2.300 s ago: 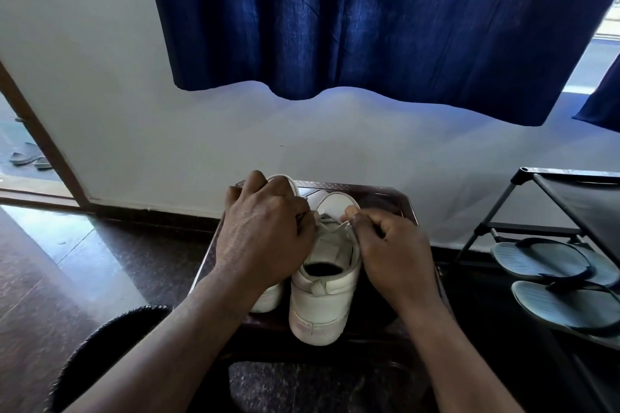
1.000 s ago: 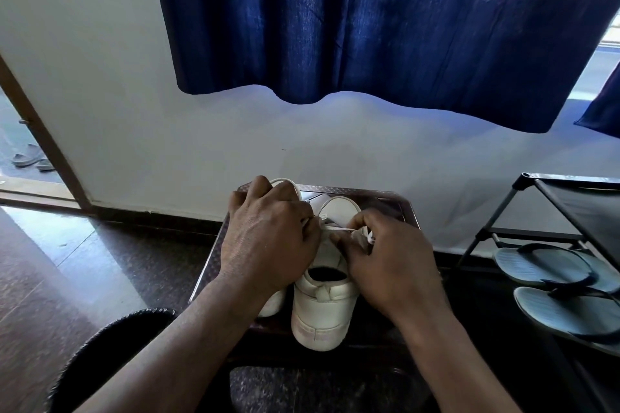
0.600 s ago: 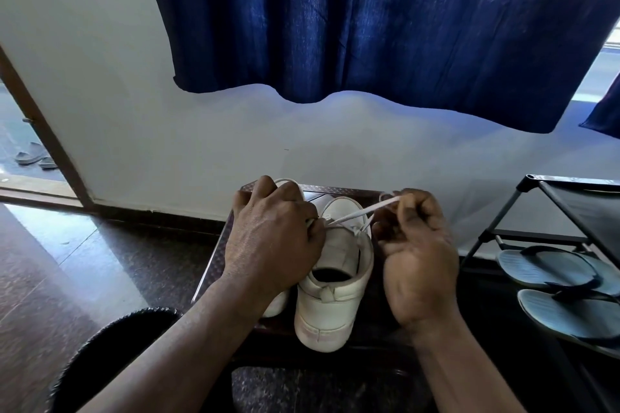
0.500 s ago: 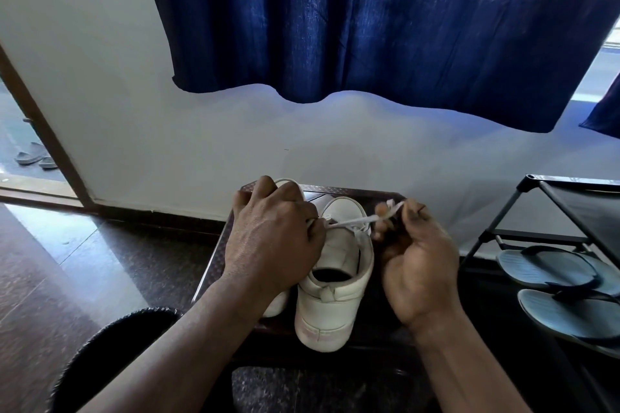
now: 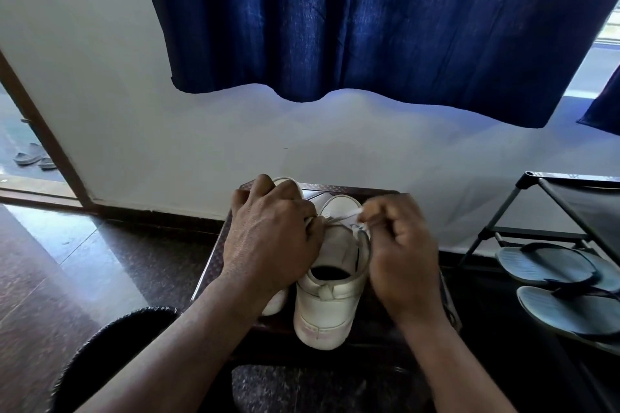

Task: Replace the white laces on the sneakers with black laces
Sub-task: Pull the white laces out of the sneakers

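Two white sneakers stand heel toward me on a dark stool (image 5: 214, 265). The right sneaker (image 5: 327, 298) is in full view; the left sneaker (image 5: 276, 303) is mostly hidden under my left hand (image 5: 271, 238). My left hand grips the right sneaker's upper at the lacing, fingers curled. My right hand (image 5: 399, 255) pinches a white lace (image 5: 345, 215) that runs from the eyelets to its fingertips, just right of the shoe. No black laces are in view.
A white wall and a blue curtain (image 5: 369, 27) rise behind the stool. A black shoe rack (image 5: 550, 208) with grey flip-flops (image 5: 550, 265) stands at the right. A dark round mat (image 5: 110, 345) lies at lower left. A doorway (image 5: 20, 144) opens at the far left.
My right hand pulled the white lace out to the right from the eyelets, then came back close to the shoe, still pinching it. My left hand stayed on the sneaker.
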The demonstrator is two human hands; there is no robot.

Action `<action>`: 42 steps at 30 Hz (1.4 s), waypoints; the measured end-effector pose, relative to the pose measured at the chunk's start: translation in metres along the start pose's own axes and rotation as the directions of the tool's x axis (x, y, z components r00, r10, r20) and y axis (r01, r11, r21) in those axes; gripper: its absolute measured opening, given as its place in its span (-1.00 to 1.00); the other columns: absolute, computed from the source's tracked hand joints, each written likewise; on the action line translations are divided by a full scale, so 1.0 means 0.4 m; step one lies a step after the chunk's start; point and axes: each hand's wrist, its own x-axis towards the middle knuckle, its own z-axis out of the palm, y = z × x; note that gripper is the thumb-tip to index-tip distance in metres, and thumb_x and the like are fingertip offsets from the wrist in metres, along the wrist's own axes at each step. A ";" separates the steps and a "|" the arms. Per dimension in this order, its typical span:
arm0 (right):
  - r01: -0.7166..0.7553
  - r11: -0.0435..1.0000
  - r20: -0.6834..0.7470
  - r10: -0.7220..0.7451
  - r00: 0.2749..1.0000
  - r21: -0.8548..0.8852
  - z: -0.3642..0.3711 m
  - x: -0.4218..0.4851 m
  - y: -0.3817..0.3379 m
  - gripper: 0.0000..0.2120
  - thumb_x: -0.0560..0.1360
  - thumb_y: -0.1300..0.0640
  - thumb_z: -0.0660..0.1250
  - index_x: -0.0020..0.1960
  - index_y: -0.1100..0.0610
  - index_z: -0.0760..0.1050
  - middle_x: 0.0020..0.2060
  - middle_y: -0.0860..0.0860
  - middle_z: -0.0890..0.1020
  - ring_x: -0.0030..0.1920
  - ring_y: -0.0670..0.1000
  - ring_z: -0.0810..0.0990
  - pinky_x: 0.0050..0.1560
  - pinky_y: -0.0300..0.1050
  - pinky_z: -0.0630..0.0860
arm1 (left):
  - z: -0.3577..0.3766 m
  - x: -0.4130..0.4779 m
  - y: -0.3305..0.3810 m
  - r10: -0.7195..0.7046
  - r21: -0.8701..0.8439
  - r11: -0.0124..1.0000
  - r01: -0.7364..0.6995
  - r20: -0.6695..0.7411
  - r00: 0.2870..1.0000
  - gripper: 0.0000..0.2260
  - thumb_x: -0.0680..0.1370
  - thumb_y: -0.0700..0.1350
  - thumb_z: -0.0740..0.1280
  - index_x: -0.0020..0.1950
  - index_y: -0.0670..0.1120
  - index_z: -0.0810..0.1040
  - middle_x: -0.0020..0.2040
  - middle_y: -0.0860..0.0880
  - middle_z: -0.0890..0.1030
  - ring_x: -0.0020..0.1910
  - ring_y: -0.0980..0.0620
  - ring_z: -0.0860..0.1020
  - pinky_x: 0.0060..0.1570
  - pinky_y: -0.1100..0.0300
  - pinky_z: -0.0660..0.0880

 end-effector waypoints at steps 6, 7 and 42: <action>-0.439 0.282 0.222 0.565 0.795 0.853 -0.029 0.041 -0.026 -0.73 0.72 0.19 0.14 -0.15 0.10 0.40 -0.26 0.09 0.59 -0.43 -0.08 0.35 -0.38 -0.24 0.34 | -0.002 0.000 0.000 -0.007 -0.001 1.000 0.007 0.010 1.000 -0.75 0.54 0.17 0.31 -0.17 0.08 0.71 -0.09 0.14 0.55 0.08 -0.08 0.46 0.09 -0.05 0.34; -0.464 0.393 0.189 0.566 0.803 0.794 -0.023 0.037 -0.018 -0.75 0.72 0.20 0.15 -0.14 0.11 0.40 -0.30 0.07 0.53 -0.42 -0.07 0.35 -0.39 -0.22 0.32 | -0.002 0.000 0.000 -0.010 -0.001 1.000 0.010 0.011 1.000 -0.74 0.54 0.17 0.30 -0.16 0.08 0.72 -0.09 0.14 0.55 0.08 -0.08 0.45 0.09 -0.05 0.34; -0.052 0.884 0.262 0.193 0.945 -0.465 -0.005 0.005 -0.010 -0.69 0.59 -0.27 0.27 0.05 -0.09 0.65 -0.16 -0.08 0.73 -0.07 0.02 0.69 -0.09 -0.02 0.58 | -0.005 0.003 0.002 0.005 0.019 1.000 -0.005 0.027 1.000 -0.74 0.53 0.19 0.31 -0.13 0.10 0.73 -0.07 0.14 0.58 0.08 -0.06 0.43 0.05 -0.01 0.28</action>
